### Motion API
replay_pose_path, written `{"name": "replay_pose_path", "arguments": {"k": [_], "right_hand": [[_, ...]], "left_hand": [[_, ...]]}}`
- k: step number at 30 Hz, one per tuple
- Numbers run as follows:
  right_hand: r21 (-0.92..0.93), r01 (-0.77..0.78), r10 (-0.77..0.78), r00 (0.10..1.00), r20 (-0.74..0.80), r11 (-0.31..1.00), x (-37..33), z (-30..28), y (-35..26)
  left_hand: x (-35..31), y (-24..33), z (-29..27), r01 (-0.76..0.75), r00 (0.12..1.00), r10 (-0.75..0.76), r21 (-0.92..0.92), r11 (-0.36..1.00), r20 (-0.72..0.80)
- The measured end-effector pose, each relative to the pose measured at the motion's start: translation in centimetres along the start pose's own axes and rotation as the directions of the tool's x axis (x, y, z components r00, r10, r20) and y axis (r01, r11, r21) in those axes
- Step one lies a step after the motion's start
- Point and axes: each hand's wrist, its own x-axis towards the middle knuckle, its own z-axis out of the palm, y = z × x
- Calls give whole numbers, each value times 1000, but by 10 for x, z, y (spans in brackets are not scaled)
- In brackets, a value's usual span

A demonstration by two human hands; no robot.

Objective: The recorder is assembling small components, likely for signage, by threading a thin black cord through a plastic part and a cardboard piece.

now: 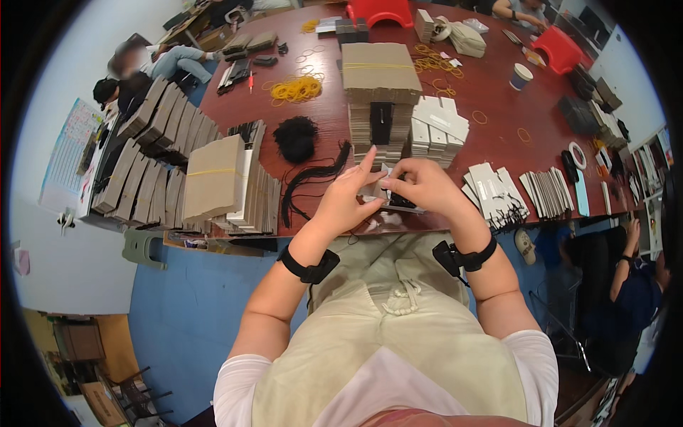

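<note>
At the table's near edge, my left hand has its index finger stretched forward and its thumb apart, beside a small pale card piece. Across from it, my right hand pinches with thumb and forefinger over the same piece; what lies between the fingertips is too small to name. Some black shows on the piece, partly covered by my fingers. Just beyond stands a tall stack of grey-brown cards bound with a yellow rubber band, a black strip on its near side. Black cords lie left of my left hand.
A black cord bundle and yellow rubber bands lie on the red-brown table. Banded card stacks crowd the left. White cards and corded cards sit right. A paper cup stands farther back. Other people sit around.
</note>
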Motion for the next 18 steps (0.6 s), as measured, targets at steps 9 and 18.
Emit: {"name": "replay_pose_path", "arguments": {"k": [9, 18], "right_hand": [[579, -109, 313, 912, -265, 808, -107, -83, 82], [-232, -699, 291, 543, -788, 676, -156, -112, 109]], "left_hand": [[-24, -23, -6, 319, 947, -314, 297, 900, -65], [-48, -45, 40, 105, 979, -181, 526, 844, 94]]}}
